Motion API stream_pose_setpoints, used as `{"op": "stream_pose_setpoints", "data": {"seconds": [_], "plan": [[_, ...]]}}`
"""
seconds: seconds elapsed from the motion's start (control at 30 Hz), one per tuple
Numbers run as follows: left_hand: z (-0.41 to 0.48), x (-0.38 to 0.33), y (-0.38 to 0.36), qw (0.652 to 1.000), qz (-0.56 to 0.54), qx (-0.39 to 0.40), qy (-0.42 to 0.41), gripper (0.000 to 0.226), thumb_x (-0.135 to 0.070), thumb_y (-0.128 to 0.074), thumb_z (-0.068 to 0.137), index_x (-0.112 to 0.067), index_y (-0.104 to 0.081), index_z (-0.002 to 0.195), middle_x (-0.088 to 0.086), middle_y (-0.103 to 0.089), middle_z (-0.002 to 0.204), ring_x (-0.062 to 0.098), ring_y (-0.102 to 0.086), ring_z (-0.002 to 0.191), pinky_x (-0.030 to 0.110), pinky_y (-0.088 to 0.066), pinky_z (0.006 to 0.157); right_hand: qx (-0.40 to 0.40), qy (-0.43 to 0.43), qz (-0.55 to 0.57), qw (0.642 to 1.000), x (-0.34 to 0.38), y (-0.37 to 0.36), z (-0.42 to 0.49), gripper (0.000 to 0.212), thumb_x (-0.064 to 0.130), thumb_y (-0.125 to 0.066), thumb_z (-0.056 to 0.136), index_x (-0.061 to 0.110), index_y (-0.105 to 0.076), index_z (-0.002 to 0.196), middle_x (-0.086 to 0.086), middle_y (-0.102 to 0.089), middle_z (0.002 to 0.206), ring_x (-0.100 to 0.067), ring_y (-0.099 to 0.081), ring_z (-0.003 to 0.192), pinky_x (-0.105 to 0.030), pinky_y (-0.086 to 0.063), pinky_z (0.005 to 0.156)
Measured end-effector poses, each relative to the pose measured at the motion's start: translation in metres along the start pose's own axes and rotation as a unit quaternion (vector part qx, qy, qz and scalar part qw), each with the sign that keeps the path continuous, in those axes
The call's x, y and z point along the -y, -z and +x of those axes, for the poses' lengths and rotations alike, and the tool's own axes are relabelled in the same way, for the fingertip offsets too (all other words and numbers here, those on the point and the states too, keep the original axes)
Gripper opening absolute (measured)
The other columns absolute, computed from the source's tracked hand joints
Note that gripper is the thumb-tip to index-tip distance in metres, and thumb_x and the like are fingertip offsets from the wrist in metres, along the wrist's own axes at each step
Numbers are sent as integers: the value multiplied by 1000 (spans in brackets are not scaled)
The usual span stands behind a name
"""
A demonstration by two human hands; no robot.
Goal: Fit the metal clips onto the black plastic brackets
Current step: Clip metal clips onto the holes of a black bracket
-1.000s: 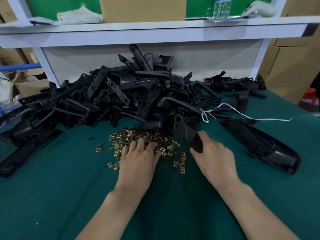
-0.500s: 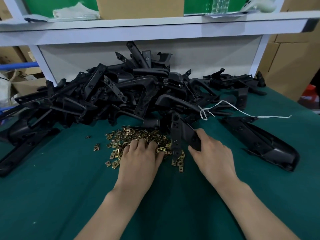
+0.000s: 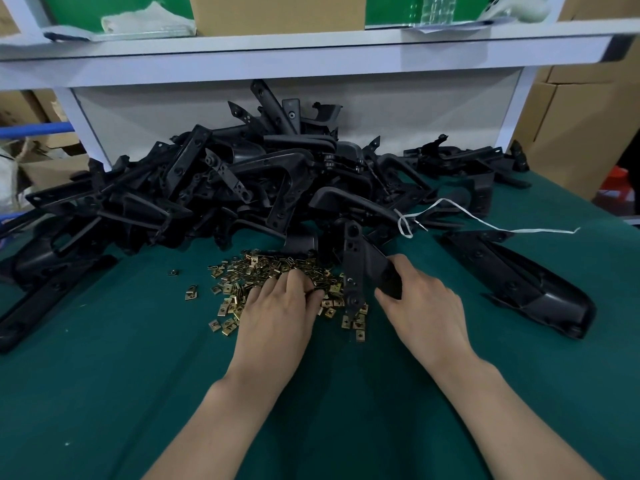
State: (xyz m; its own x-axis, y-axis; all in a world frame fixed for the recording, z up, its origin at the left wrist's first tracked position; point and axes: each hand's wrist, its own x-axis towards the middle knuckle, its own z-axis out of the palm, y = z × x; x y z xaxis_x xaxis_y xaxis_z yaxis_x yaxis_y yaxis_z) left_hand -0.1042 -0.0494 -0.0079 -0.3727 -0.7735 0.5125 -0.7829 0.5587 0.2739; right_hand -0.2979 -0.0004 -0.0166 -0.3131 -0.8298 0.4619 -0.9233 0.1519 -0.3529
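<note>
My right hand (image 3: pixel 426 313) grips a black plastic bracket (image 3: pixel 363 268), probably stiff and light, by its thick end, upright between my hands. My left hand (image 3: pixel 280 313) curls over the metal clips (image 3: pixel 256 271) under its fingertips. They look small and slippery, and I cannot tell if one is pinched.

Black brackets (image 3: pixel 277 181), brass-gold clips (image 3: pixel 263 271), dark green tabletop (image 3: pixel 104 375), white string (image 3: pixel 485 225)

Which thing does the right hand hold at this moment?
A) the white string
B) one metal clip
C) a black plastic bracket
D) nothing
C: the right hand grips one end of a black bracket, held up over the heap of metal clips; the left hand lies on that heap.
</note>
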Motion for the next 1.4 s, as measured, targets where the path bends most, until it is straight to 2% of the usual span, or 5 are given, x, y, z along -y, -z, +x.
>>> {"op": "stream_pose_setpoints", "data": {"seconds": [0.27, 0.63, 0.77, 1.0, 1.4], "plan": [[1, 5, -2, 998, -57, -1, 23, 17, -33, -52, 101, -16, -53, 101, -6, -61, 82, 22, -60, 79, 32, -38, 79, -1, -4, 9, 1000, 0, 0, 1, 36, 40, -63, 92, 29, -48, 123, 15, -48, 78, -26, -62, 77, -34, -34, 61], [0, 4, 4, 983, -171, -8, 67, 6, -34, -55, 100, -30, -52, 104, -18, -58, 95, 13, -58, 93, 36, -50, 81, 5, -11, 17, 1000, -1, 0, 2, 34, 40, -62, 92, 29, -48, 121, 17, -41, 73, -22, -52, 70, -34, -34, 62], [3, -2, 12, 915, -377, -26, 141, 7, -34, -61, 98, -40, -61, 96, -20, -67, 91, 1, -63, 86, 12, -48, 74, 1, -11, 20, 1000, -2, 0, 2, 33, 39, -63, 92, 29, -47, 119, 15, -44, 75, -27, -59, 75, -35, -35, 61], [2, -8, 17, 811, -558, 3, 173, 33, -13, -57, 100, -41, -76, 100, -13, -72, 84, 1, -64, 78, 12, -51, 76, -7, -13, 31, 999, -3, -1, 2, 31, 39, -64, 92, 29, -48, 117, 14, -48, 76, -28, -60, 74, -35, -35, 61], [1, -13, 24, 816, -558, -11, 151, 20, -22, -64, 96, -39, -74, 96, -9, -59, 68, 6, -53, 67, 10, -46, 64, -8, -13, 34, 999, -2, 0, 2, 30, 39, -63, 91, 28, -49, 115, 15, -48, 77, -26, -53, 69, -35, -33, 61]]}}
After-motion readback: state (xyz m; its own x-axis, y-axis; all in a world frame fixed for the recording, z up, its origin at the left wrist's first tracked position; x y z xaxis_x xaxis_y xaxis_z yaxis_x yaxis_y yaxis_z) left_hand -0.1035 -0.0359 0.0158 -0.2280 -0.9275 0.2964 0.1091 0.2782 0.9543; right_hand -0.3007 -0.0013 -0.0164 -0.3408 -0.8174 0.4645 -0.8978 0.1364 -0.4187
